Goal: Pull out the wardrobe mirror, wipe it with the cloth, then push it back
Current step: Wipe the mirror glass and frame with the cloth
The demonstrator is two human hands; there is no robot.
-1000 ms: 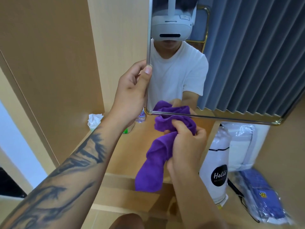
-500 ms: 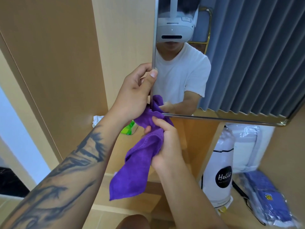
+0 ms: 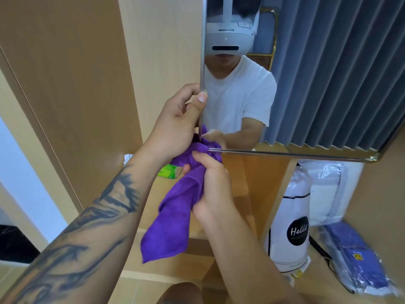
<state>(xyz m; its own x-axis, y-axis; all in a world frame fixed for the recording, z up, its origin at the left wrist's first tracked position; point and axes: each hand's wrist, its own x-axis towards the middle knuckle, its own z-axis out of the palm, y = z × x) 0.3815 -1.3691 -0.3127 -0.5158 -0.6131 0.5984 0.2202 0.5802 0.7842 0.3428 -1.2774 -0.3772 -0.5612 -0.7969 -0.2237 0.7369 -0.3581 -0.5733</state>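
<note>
- Right now the mirror point(image 3: 306, 84) stands pulled out from the wardrobe point(image 3: 65, 84), its metal-framed left edge facing you and its bottom rail running off to the right.
- Your left hand point(image 3: 175, 126) grips that left edge, thumb along the front of the frame and fingers curled behind it, so it steadies the panel.
- Your right hand point(image 3: 210, 185) is closed around the purple cloth point(image 3: 175, 211), bunched at the mirror's lower left corner; the loose tail hangs down below your wrists.
- Judging from this, you are wiping the corner and frame, and most of the glass to the right looks yet to be covered.
- The hanging tail could snag on the corner of the bottom rail if you drag sideways; gather it first.
- Pressing hard with only one edge held could swing or rack the panel on its slide.
- Your left thumb sits on the frame by the glass and may leave a fresh smear there.
- Below, the white "Hello" bag point(image 3: 291, 233) and the blue packet point(image 3: 355, 260) lie on the wardrobe floor, well apart from your hands.
</note>
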